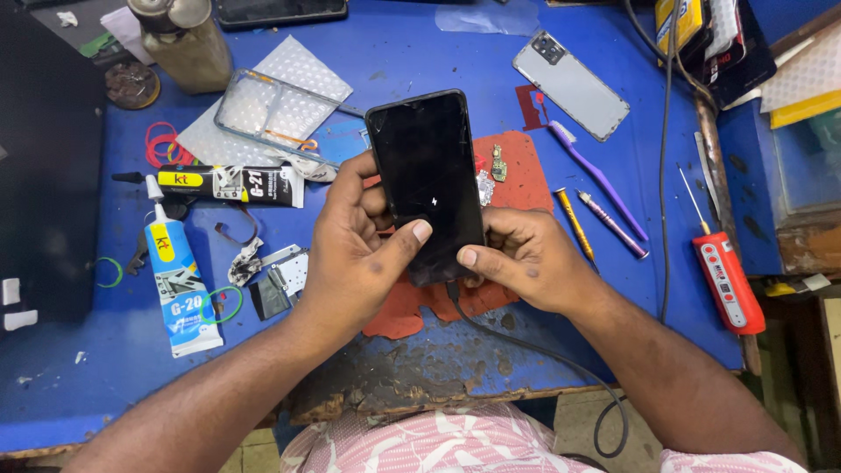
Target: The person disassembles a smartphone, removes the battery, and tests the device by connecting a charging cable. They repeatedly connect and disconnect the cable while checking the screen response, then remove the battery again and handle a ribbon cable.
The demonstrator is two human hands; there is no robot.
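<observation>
A black smartphone (426, 171) with a dark screen and a small charging symbol is held upright over the blue worktable (385, 61). My left hand (355, 250) wraps its left edge, thumb across the lower screen. My right hand (524, 258) grips the lower right corner, thumb on the bottom of the screen. A black cable (534, 350) is plugged into the phone's bottom end and runs off toward me. Under the hands lies a worn red mat (517, 171).
Two glue tubes, one blue-white (180, 293) and one black (232, 184), lie at left with a clear phone case (272, 114). A silver back cover (571, 85), purple toothbrush (600, 180), two pen-like tools (596, 223) and a red device (729, 282) lie at right. A bottle (186, 44) stands at the back left.
</observation>
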